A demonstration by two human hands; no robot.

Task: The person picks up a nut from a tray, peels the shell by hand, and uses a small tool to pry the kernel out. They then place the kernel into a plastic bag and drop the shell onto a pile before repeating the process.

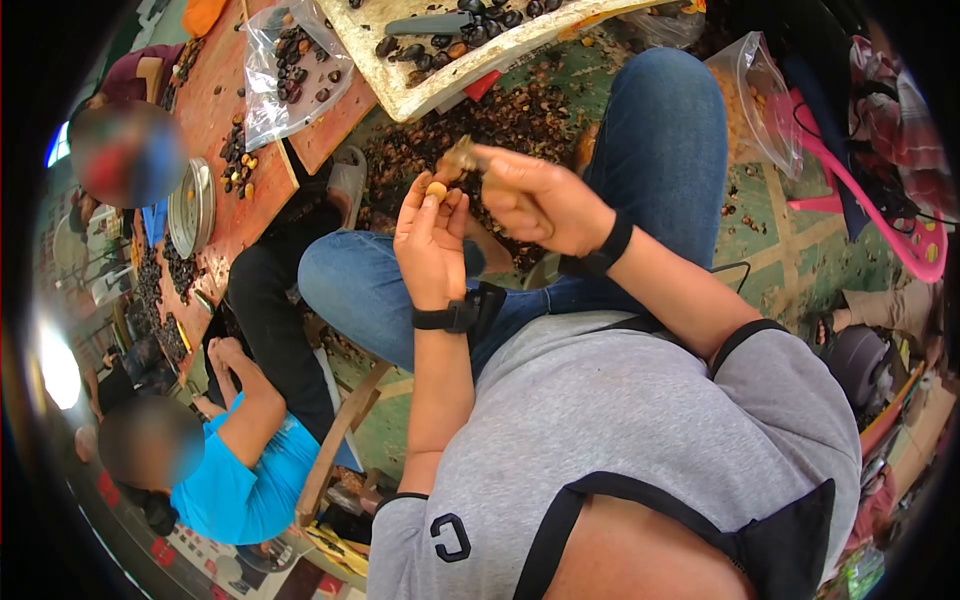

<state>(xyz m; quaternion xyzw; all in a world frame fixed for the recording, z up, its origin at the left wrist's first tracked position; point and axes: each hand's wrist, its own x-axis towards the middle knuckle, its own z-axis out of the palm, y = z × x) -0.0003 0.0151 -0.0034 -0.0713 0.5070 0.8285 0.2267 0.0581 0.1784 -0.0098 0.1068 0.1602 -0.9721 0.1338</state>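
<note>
My left hand point(432, 245) is raised above my lap, palm up, its fingertips pinching a small round yellow-orange nut kernel point(436, 189). Just right of it, my right hand point(535, 200) is closed in a fist. A blurred tan-brown piece point(460, 157) sticks out of the fist toward the kernel; its kind cannot be made out. The right hand and the kernel look apart. Beyond both hands stands a white tray point(425, 98) with dark nuts point(478, 28) and a grey-handled tool point(428, 23) in it.
Brown shells point(510, 120) litter the green floor. A clear bag of dark nuts point(295, 75) lies on the reddish wooden table point(225, 215). A person in a blue shirt point(262, 475) sits at left. On the right are another clear bag point(755, 100) and a pink plastic chair point(880, 215).
</note>
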